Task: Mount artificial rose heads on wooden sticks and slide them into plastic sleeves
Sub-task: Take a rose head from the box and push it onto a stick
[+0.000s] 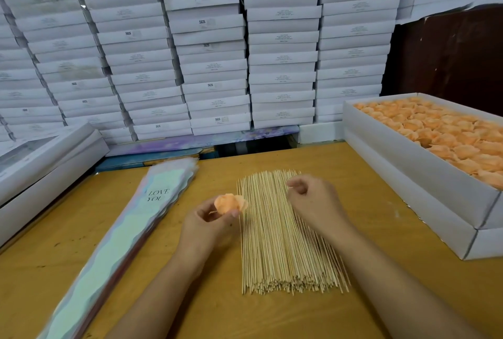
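Forearms: two bare forearms enter from the bottom edge, nearest the camera, over the table.
Sleeves: a blurred stack of long plastic sleeves lies slantwise on the left of the table; the top one reads "LOVE YOU".
Left hand: the left hand pinches an orange rose between thumb and fingers, just left of the sticks and above the table.
Sticks: a flat bundle of sticks lies mid-table, running away from the camera.
Right hand: the right hand hovers over the far part of the bundle, fingers curled with thumb and forefinger close together; whether they grasp a stick I cannot tell.
Box: an open white box on the right is packed with more orange roses.
Wall: stacked white cartons fill the background.
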Demonstrator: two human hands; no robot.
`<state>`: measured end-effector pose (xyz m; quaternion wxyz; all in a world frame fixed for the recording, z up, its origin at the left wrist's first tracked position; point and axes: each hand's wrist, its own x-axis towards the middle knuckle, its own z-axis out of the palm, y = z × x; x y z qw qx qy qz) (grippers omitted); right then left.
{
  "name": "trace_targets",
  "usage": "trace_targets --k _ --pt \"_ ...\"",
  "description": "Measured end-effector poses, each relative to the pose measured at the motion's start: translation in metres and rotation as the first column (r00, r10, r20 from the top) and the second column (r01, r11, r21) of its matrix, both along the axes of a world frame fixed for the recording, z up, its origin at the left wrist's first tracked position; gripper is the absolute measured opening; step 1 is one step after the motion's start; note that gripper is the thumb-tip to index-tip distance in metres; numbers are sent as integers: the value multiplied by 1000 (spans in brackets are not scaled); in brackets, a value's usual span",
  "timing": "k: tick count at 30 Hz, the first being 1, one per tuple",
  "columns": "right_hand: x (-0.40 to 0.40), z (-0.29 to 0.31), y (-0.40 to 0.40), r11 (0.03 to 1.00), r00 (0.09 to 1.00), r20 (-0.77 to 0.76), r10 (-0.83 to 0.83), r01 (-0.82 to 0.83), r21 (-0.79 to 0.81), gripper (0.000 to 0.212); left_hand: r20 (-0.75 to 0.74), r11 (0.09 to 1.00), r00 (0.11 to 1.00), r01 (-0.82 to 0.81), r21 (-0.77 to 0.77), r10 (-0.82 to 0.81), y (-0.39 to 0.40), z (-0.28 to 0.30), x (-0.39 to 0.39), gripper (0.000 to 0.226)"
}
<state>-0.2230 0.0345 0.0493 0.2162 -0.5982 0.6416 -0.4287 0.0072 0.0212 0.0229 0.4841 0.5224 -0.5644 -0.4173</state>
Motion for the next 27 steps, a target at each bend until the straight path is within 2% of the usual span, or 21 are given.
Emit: trace_targets --k 3,5,8,16,27 --pt "-29 -6 1 978 976 -180 -124 151 145 23 -326 977 945 78 198 -9 -4 0 9 45" --pt "-43 -10 3 945 940 -318 -124 209 251 16 -502 960 865 158 232 -21 -7 0 13 46" --pt "-50 -13 8 903 920 -389 -54 211 375 28 -647 948 762 226 223 -29 -10 1 15 44" --pt "-51 -12 9 896 940 -340 -16 164 412 38 -609 952 792 161 261 33 -9 0 16 50" --pt "-54 -8 3 870 944 -330 -22 180 459 28 -604 952 796 168 255 22 -10 -2 16 48"
